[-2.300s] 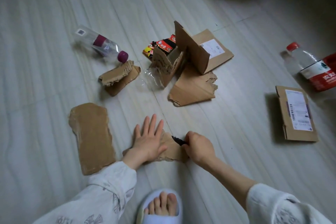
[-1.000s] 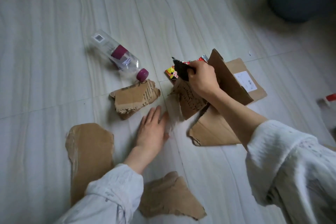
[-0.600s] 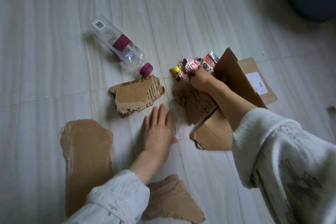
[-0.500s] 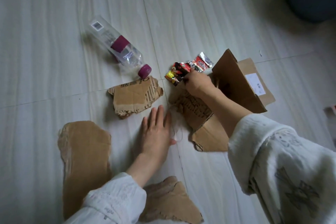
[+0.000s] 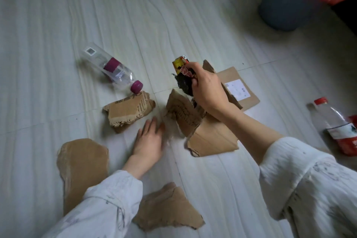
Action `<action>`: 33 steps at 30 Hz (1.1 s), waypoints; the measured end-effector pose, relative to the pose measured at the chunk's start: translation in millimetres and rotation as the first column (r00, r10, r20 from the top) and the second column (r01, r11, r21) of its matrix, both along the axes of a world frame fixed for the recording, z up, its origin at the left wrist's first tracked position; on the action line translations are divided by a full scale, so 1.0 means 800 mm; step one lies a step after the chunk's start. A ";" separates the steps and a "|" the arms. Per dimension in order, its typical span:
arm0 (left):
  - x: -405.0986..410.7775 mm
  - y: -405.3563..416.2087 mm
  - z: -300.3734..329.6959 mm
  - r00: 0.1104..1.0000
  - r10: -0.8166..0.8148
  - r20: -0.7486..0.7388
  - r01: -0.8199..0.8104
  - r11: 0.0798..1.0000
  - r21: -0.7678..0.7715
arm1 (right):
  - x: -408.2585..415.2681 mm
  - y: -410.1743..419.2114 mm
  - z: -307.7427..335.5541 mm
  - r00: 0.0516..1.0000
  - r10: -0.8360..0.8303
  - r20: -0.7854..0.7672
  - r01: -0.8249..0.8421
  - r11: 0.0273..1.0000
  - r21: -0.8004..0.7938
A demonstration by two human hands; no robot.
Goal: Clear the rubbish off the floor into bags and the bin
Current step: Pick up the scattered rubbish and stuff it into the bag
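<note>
My right hand (image 5: 207, 91) is shut on a bunch of snack wrappers (image 5: 183, 75), red, yellow and black, held a little above the floor over torn cardboard pieces (image 5: 185, 114). My left hand (image 5: 149, 141) lies flat on the pale floor with fingers spread, beside a scrap of clear plastic film (image 5: 171, 131). Torn cardboard lies around: one piece (image 5: 129, 110) left of centre, a large one (image 5: 81, 168) at lower left, another (image 5: 170, 210) near my left sleeve, and one (image 5: 212, 139) under my right forearm.
A clear bottle with a magenta cap (image 5: 114, 71) lies at the upper left. A bottle with a red cap and label (image 5: 336, 125) lies at the right edge. A flat cardboard box with a white label (image 5: 239, 87) sits behind my right hand. A dark blue bin (image 5: 284, 4) stands at the top right.
My right hand has gathered the snack wrappers off the floor and lifted them. My left hand has stayed flat on the floor. The view has shifted, and the red-capped bottle has come into sight.
</note>
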State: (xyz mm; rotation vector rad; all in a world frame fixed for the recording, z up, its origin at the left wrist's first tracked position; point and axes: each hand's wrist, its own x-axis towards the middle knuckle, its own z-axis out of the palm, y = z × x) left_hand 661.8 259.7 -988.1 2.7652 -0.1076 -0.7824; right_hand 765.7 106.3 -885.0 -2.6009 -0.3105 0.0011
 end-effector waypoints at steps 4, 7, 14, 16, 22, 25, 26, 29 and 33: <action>-0.007 0.002 0.029 0.998 0.043 0.039 -0.041 0.999 -0.033 | -0.035 -0.047 0.056 0.999 -0.054 -0.002 0.054 0.998 -0.015; -0.031 -0.024 0.064 0.992 0.026 0.121 -0.024 0.999 -0.022 | -0.073 -0.096 0.085 0.995 -0.090 0.035 0.093 0.992 -0.083; -0.057 -0.151 0.147 0.955 -0.137 0.264 0.194 0.960 -0.204 | -0.190 -0.235 0.140 0.979 -0.203 0.005 0.202 0.967 -0.156; -0.063 -0.202 0.171 0.914 -0.205 0.351 0.301 0.921 -0.246 | -0.228 -0.280 0.159 0.962 -0.271 0.010 0.268 0.944 -0.191; -0.097 -0.387 0.254 0.647 -0.544 0.534 0.731 0.642 -0.231 | -0.373 -0.422 0.205 0.814 -0.579 0.036 0.576 0.800 -0.165; -0.129 -0.478 0.305 0.553 -0.563 0.614 0.808 0.543 -0.230 | -0.446 -0.491 0.221 0.693 -0.718 0.060 0.721 0.688 -0.081; -0.144 -0.506 0.318 0.544 -0.548 0.636 0.815 0.524 -0.246 | -0.466 -0.511 0.225 0.647 -0.759 0.079 0.763 0.646 -0.039; -0.207 -0.578 0.343 0.538 -0.530 0.656 0.831 0.465 -0.306 | -0.529 -0.563 0.234 0.530 -0.837 0.140 0.841 0.539 0.041; -0.294 -0.645 0.346 0.556 -0.556 0.617 0.831 0.379 -0.408 | -0.616 -0.611 0.235 0.410 -0.893 0.188 0.902 0.428 0.065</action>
